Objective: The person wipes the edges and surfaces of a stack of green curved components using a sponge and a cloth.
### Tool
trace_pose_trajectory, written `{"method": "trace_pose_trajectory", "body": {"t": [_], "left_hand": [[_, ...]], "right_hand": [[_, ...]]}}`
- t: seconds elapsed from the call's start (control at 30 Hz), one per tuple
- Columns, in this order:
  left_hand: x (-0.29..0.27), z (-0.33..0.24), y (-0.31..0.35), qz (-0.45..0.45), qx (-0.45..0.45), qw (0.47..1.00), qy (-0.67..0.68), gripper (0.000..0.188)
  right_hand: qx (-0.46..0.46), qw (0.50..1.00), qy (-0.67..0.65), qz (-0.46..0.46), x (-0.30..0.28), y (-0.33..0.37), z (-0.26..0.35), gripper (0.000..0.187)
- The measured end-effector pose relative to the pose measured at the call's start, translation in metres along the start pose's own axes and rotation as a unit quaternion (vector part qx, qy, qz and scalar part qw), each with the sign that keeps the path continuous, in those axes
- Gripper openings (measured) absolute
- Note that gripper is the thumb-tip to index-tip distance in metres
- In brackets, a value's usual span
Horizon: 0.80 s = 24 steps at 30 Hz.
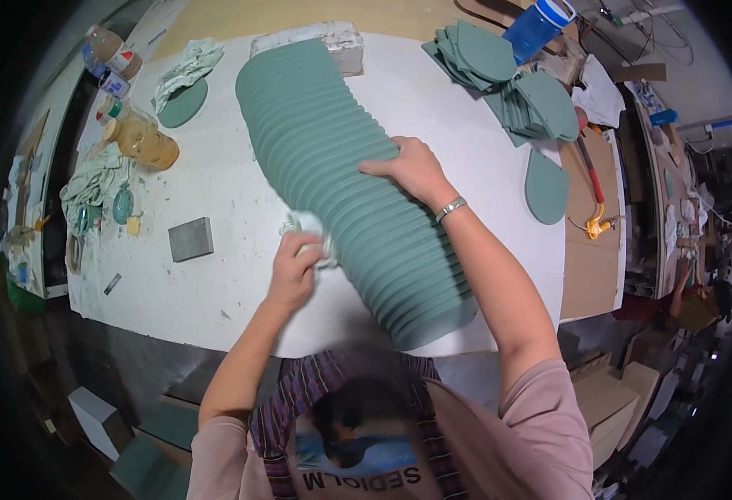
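Observation:
A long row of overlapping green flat pieces with rounded ends [324,150] runs across the white table, from the far middle to its near edge. My left hand [295,265] is closed around a pale, stained rag [306,223], which is slightly blurred and lies against the left side of the row. On the right side of the row rests my right hand [412,171], thumb stretched across the top edges and fingers apart from it. That hand holds no tool. A white, worn block [345,48] stands behind the far end of the row.
Left on the table are a grey rectangular block [191,239], a bottle of amber liquid [147,143], rags [95,187] and a round green piece [183,104]. Right are piles of green pieces [533,108], a blue jug [538,32] and a red-and-yellow tool [595,187]. Another person [699,304] is far right.

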<state>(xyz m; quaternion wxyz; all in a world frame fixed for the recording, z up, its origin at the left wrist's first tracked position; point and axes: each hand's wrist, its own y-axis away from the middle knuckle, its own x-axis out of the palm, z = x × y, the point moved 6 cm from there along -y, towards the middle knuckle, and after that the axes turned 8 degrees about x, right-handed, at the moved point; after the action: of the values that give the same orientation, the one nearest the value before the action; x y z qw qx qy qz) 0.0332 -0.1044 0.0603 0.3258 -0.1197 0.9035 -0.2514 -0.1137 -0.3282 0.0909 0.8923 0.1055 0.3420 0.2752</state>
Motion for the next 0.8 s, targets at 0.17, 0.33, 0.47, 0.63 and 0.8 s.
{"method": "trace_pose_trajectory", "body": {"t": [0.17, 0.33, 0.47, 0.63, 0.8], "left_hand": [[-0.019, -0.001, -0.002, 0.05, -0.004, 0.999, -0.019, 0.034], [0.004, -0.016, -0.013, -0.02, 0.012, 1.0, -0.001, 0.033], [0.004, 0.002, 0.021, 0.067, 0.019, 0.997, -0.021, 0.031], [-0.025, -0.001, -0.052, -0.083, -0.022, 0.996, -0.036, 0.031], [-0.008, 0.044, 0.003, -0.064, -0.028, 0.997, -0.033, 0.03]], "right_hand": [[0.022, 1.0, 0.01, -0.01, -0.005, 0.001, -0.011, 0.059], [-0.015, 0.999, -0.044, 0.016, 0.002, 0.001, 0.005, 0.061], [-0.004, 1.0, -0.025, 0.007, 0.0, 0.007, 0.004, 0.059], [0.019, 1.0, -0.02, -0.002, -0.007, 0.005, 0.0, 0.057], [-0.008, 1.0, -0.027, -0.003, 0.002, 0.002, 0.008, 0.059]]}}
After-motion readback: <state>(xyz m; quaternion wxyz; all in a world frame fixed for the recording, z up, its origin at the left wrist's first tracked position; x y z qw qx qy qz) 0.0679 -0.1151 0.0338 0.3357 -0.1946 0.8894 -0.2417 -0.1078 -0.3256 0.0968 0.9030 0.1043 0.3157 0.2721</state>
